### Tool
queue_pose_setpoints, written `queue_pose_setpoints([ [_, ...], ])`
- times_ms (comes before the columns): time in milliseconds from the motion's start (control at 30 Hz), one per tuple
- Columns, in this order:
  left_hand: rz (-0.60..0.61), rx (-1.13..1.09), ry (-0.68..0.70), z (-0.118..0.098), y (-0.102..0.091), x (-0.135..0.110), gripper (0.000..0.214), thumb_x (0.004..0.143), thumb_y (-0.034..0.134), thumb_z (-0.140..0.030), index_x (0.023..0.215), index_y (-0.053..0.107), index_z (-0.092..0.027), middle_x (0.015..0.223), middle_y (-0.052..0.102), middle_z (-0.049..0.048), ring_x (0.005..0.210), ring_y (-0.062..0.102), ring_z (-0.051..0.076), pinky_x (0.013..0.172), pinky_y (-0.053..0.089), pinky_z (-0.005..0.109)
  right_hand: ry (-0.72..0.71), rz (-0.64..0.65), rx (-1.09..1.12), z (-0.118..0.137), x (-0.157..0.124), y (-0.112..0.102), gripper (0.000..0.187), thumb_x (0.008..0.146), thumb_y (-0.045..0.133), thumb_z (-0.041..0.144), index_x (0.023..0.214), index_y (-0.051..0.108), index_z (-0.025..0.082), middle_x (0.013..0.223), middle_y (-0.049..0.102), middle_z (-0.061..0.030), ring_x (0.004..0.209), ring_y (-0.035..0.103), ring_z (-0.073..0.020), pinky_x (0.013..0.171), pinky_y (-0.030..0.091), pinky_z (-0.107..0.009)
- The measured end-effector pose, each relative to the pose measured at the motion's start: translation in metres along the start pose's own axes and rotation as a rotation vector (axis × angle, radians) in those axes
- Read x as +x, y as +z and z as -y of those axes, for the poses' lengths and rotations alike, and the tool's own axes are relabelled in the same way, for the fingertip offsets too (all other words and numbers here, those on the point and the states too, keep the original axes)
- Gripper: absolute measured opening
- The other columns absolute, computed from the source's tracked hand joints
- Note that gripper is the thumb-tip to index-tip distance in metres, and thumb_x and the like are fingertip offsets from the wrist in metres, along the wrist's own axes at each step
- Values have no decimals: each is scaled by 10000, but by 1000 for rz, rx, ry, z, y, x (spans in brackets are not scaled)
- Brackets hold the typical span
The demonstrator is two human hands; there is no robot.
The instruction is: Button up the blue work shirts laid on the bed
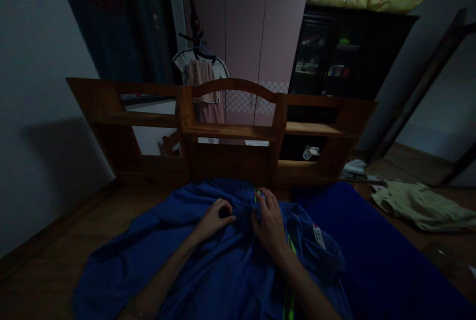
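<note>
A blue jacket (148,240) with bright green piping and a small white label lies spread and rumpled in front of me. My left hand (215,220) is on its upper middle part, thumb and forefinger curled together at a fold of the cloth. Just to the right, my right hand (268,218) has its fingers bent over the jacket beside the green-edged strip, with cloth between them and the thumb. The two hands are a short way apart. In the dim light the exact grip of the fingertips is hard to see.
A wooden headboard with shelves (230,131) stands just beyond the jacket. To the right are a dark blue cushion or mat (372,255) and a khaki garment (424,206). Farther back are a pink wardrobe (243,37), a dark cabinet (353,52) and clothes on a stand (201,69).
</note>
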State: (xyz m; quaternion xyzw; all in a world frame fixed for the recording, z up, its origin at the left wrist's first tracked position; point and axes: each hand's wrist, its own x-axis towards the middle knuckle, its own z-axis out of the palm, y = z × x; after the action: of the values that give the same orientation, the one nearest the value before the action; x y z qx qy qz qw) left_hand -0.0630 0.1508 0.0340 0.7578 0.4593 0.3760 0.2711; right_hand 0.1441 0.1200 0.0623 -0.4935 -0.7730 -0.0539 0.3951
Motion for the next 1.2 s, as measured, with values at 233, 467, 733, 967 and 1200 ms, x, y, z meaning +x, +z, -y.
queue_pose_setpoints([
  [233, -135, 362, -6, -17, 11, -8, 83, 744, 621, -269, 782, 587, -204, 780, 595, 9, 861, 520, 201, 873, 334, 361, -76, 176, 138, 8, -9, 30, 363, 843, 443, 134, 1194, 506, 195, 1098, 546, -101, 1102, 451, -248, 979, 358, -454],
  [467, 23, -7, -127, -13, 7, -11, 208, 769, 596, -344, 848, 660, -162, 833, 668, 22, 791, 594, 181, 735, 418, 263, 89, 139, 352, 7, -14, 38, 190, 850, 477, 153, 1003, 574, 210, 955, 595, -57, 942, 532, -215, 844, 433, -361],
  [733, 98, -524, -291, -8, 3, -8, 358, 727, 658, -393, 969, 664, -130, 943, 678, 60, 863, 610, 201, 769, 455, 278, 269, 141, 478, 4, -13, 33, 154, 850, 522, 277, 972, 590, 211, 933, 629, -22, 900, 581, -183, 806, 435, -297],
  [967, 186, -694, -366, -1, 2, -7, 355, 698, 697, -388, 944, 671, -133, 899, 682, 54, 800, 609, 172, 744, 454, 264, 234, 140, 469, 7, -15, 30, 182, 838, 536, 288, 991, 600, 215, 960, 627, -26, 918, 575, -186, 817, 428, -293],
  [1200, 174, -635, -284, -3, 3, -7, 342, 715, 682, -401, 914, 655, -125, 845, 658, 35, 742, 585, 149, 673, 440, 234, 192, 126, 488, 9, -15, 28, 178, 845, 532, 302, 978, 603, 206, 929, 627, -34, 885, 584, -183, 804, 434, -286],
])
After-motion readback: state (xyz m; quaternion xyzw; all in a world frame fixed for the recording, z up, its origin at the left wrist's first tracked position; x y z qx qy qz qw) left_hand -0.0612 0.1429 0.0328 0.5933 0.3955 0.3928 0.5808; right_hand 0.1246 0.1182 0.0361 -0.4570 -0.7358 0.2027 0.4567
